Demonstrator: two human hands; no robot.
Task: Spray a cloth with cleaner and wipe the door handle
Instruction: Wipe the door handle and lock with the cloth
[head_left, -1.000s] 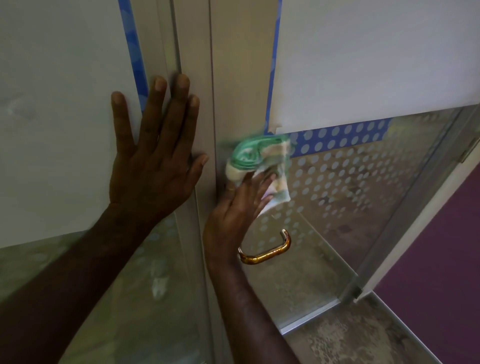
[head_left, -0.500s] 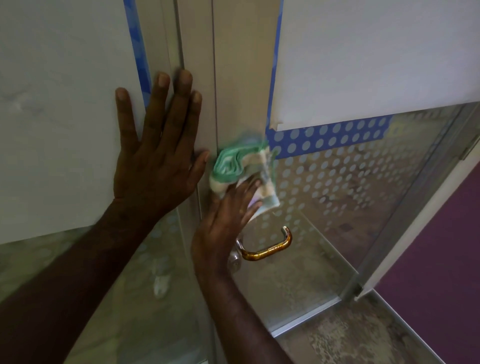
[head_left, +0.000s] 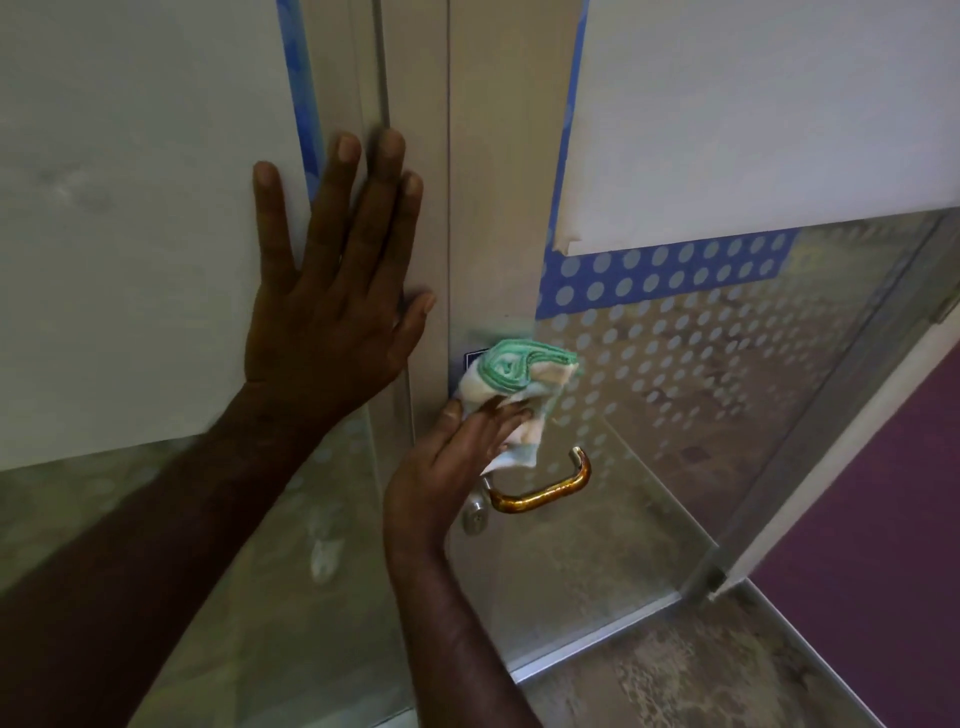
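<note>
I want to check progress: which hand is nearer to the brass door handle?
Right. The right hand, holding the cloth, is just left of the door handle. The left hand rests flat, higher and further left.

Head view, close, downward at door (head_left: 498, 156)

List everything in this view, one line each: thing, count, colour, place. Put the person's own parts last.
cloth: one, green and cream, bunched against the door frame just above the handle
door handle: one, shiny golden brass, on the glass door below the cloth
lock cylinder: one, silver, beside the handle's base
door frame: one, pale metal upright, centre
white paper sheet: two, white, taped over the upper glass, left and right
blue tape: strips, blue, along the sheets' edges
dotted film: one band, blue with pale dots, on the door glass
floor: purple, lower right
left hand: flat, fingers spread, pressed on the left panel
right hand: pressing the cloth to the frame
</note>
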